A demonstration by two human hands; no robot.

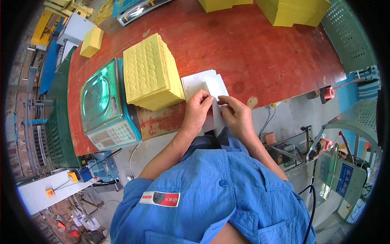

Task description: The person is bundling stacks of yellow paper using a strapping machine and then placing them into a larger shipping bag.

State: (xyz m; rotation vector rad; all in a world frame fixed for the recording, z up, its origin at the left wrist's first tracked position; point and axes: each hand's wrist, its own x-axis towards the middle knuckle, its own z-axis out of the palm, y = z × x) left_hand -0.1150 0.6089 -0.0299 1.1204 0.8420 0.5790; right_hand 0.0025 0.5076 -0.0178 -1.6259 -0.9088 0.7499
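At the near edge of the red table, my left hand (198,109) and my right hand (237,115) face each other over a thin white sheet (217,118). Fingers and thumb of each hand are pinched together on it, and its lower part hangs past the table edge toward my blue jacket. Whether it is paper or a flat bag, I cannot tell. More white sheets (193,82) lie on the table just beyond my fingers. Left of them stands a tall stack of yellow embossed paper (146,73), close to my left hand.
A teal digital scale (106,105) sits left of the yellow stack. A small yellow block (92,42) lies at the far left, and larger yellow stacks (292,12) stand at the far right. A perforated metal panel (350,36) borders the red table (243,49) on the right.
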